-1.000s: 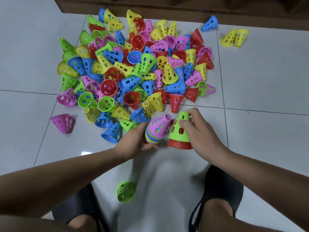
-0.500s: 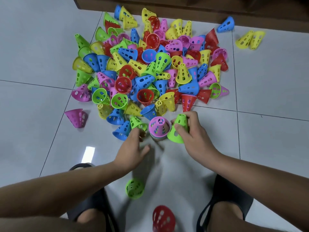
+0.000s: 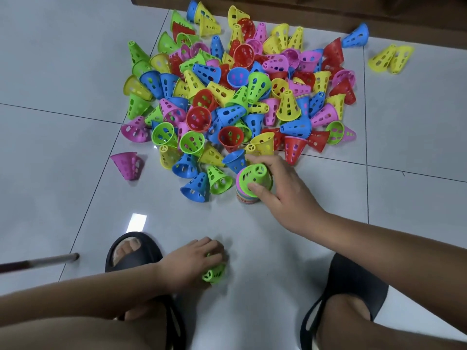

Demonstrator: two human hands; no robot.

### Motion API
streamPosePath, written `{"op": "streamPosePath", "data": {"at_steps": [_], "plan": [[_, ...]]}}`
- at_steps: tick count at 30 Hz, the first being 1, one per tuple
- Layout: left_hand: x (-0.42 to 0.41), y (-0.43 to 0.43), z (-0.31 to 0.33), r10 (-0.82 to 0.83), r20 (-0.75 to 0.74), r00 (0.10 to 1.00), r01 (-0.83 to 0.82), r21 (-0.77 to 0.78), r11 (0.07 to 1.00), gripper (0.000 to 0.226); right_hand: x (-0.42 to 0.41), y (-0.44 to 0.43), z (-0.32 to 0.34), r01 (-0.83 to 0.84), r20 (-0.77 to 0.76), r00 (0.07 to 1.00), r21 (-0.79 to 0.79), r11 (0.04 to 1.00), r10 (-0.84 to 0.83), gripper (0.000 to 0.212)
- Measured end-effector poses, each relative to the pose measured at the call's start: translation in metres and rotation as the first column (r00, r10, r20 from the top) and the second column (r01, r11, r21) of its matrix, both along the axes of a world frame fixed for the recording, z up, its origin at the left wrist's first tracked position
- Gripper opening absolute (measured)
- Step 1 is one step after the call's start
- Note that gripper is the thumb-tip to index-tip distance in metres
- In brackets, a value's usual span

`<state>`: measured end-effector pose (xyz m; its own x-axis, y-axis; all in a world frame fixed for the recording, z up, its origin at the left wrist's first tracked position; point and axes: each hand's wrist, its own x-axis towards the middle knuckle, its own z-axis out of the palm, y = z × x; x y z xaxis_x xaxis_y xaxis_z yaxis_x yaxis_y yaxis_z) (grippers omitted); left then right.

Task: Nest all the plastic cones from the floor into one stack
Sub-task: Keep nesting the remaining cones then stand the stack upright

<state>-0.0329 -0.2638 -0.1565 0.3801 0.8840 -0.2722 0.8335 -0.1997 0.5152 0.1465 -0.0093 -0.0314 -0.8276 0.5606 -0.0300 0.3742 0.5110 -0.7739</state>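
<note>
A big heap of perforated plastic cones (image 3: 242, 97) in red, yellow, blue, green and pink covers the floor ahead. At its near edge stands a short multicoloured stack (image 3: 246, 197) with a green cone (image 3: 252, 176) on top. My right hand (image 3: 280, 193) grips that green cone, thumb in front and fingers behind. Closer to me, between my feet, my left hand (image 3: 192, 261) closes over a loose green cone (image 3: 214, 272) lying on the tile.
My feet in black slippers (image 3: 131, 258) (image 3: 353, 286) flank the near floor. A loose pink cone (image 3: 127, 164) lies left of the heap, two yellow cones (image 3: 390, 59) and a blue one (image 3: 356, 36) lie far right. A wooden base (image 3: 303, 3) borders the back. A thin rod (image 3: 38, 262) lies at left.
My right hand has set the green cone onto the stack. My left hand has pulled back from the stack to the loose green cone near my feet. The view has shifted left.
</note>
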Motion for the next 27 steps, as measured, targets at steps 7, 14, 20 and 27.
{"op": "streamPosePath", "data": {"at_steps": [7, 14, 20, 27], "plan": [[-0.015, 0.008, 0.002, 0.126, 0.102, 0.987, -0.131, 0.047, 0.990, 0.042, 0.016, 0.002, -0.013, 0.019, 0.184, 0.983, 0.006, 1.000, -0.020, 0.068], [-0.023, 0.062, 0.084, 0.403, 0.241, 0.883, -0.460, 0.271, 0.846, 0.057, 0.060, -0.026, -0.031, 0.160, 0.162, 0.972, 0.070, 0.985, -0.169, 0.040], [-0.008, 0.109, 0.169, 0.457, 0.349, 0.818, -0.575, 0.482, 0.661, 0.055, 0.096, -0.081, -0.037, -0.222, 0.274, 0.935, -0.050, 0.974, 0.227, 0.020], [0.001, 0.142, 0.153, 0.471, 0.187, 0.862, -0.498, 0.488, 0.717, 0.058, 0.124, -0.137, -0.038, -0.736, 0.461, 0.559, -0.106, 0.668, 0.689, 0.039]]}}
